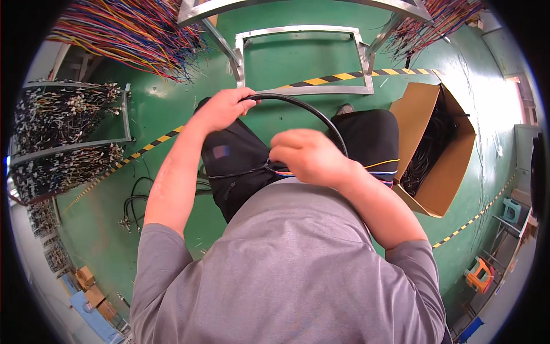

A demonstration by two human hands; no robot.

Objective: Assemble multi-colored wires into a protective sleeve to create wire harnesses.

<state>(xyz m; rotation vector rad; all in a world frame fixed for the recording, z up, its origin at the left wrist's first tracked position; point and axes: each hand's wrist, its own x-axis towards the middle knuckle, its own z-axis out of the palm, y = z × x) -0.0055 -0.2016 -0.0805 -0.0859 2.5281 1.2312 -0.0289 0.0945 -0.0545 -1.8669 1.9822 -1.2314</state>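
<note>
Black cable (315,111), arched above lap (240,152) | left hand (226,109): grip pinched around cable | right hand (309,155): blurred beside coloured wires (382,172), grip unreadable | seemingly partway: cable bent, wires uncovered across lap

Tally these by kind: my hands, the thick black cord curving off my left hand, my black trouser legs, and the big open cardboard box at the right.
Hands: 2 (left hand, right hand)
Thick black cord: 1
Black trouser legs: 2
Open cardboard box: 1
Total: 6
</note>
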